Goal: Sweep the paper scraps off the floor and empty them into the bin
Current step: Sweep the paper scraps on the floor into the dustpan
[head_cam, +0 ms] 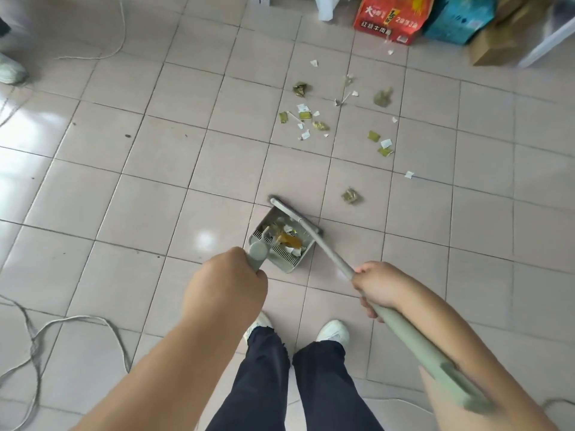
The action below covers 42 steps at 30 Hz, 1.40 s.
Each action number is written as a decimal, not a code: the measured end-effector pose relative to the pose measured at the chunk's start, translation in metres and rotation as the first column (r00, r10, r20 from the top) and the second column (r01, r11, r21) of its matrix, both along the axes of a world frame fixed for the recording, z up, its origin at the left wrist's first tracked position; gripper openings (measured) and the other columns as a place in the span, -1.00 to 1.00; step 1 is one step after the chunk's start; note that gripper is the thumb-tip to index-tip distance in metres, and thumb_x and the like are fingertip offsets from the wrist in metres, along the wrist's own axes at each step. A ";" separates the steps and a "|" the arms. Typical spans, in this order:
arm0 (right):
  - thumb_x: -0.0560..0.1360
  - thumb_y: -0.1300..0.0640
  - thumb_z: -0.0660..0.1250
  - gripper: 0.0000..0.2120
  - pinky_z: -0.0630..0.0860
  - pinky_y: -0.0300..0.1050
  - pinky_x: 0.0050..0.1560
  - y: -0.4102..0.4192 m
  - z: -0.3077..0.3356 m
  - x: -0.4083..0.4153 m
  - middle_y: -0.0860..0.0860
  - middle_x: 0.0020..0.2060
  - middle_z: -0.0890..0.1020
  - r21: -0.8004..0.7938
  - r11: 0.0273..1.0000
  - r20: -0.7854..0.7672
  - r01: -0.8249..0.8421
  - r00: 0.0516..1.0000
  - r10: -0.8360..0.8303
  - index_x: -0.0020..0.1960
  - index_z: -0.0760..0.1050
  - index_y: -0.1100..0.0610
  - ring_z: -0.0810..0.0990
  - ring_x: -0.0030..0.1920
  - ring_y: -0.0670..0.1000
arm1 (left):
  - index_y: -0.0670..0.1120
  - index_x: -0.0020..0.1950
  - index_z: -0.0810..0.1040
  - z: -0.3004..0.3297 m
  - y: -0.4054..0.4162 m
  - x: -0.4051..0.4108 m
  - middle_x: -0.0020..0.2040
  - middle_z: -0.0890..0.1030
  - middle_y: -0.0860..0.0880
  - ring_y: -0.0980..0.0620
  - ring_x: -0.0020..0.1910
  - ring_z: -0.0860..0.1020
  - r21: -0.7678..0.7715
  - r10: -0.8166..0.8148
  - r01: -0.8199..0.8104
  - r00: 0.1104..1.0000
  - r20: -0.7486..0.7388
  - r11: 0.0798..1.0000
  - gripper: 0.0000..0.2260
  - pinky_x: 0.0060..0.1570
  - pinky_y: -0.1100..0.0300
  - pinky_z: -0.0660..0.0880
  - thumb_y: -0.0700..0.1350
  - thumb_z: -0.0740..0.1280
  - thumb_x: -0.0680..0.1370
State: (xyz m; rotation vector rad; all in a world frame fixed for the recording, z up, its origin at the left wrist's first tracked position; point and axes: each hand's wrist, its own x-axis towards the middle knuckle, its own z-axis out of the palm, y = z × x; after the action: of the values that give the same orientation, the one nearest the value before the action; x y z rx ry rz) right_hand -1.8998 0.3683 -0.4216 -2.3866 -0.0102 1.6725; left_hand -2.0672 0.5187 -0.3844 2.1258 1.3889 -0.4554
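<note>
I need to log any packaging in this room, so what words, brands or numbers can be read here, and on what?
"红烧牛肉面": red carton, along its lower edge.
"2", "3": same carton, within a white line whose other characters are too blurred to read.
Large white and yellow characters higher on the carton: blurred and cut off, not readable.
Teal box: print too blurred to read.
Brown carton, paper scraps, dustpan: no legible text.

We count one dustpan (281,241), one broom (323,241), three boxes far right: red (389,18), blue (457,20), brown (491,45), and roughly twenty loose paper scraps (350,195).
</note>
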 end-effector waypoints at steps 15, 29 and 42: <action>0.48 0.24 0.10 -0.76 0.45 -0.27 -0.44 0.009 -0.023 0.094 0.14 -0.54 0.55 -0.035 0.997 0.304 0.075 0.951 -0.061 0.08 0.44 0.25 0.50 -0.67 0.04 | -0.02 -0.30 0.36 0.002 -0.002 0.029 -0.41 0.50 0.02 0.03 -0.44 0.46 0.064 -0.028 0.025 0.999 0.040 0.998 -0.90 -0.54 0.24 0.23 -0.07 0.20 0.41; 0.52 0.22 0.13 -0.80 0.38 -0.31 -0.54 -0.015 -0.008 0.046 0.10 -0.48 0.46 0.008 0.997 0.015 0.072 0.997 -0.072 0.08 0.47 0.10 0.41 -0.68 0.00 | -0.02 -0.34 0.30 0.001 0.000 0.060 -0.43 0.47 0.04 0.06 -0.46 0.42 0.083 -0.065 0.062 0.997 0.031 0.995 -0.84 -0.54 0.26 0.22 -0.05 0.20 0.42; 0.50 0.24 0.05 -0.86 0.39 -0.31 -0.58 0.039 -0.022 0.024 0.15 -0.45 0.50 0.014 0.997 0.034 -0.071 0.997 0.071 0.01 0.34 0.19 0.45 -0.73 0.00 | -0.03 -0.34 0.32 0.003 0.010 0.058 -0.44 0.47 0.04 0.05 -0.47 0.42 0.074 -0.060 0.055 0.995 0.075 0.996 -0.85 -0.55 0.26 0.20 -0.05 0.21 0.41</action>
State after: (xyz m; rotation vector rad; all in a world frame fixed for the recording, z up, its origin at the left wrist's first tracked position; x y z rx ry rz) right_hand -1.8759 0.4075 -0.4436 -2.4296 -0.1142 1.6572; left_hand -2.0097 0.5291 -0.3810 2.2215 1.3224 -0.3469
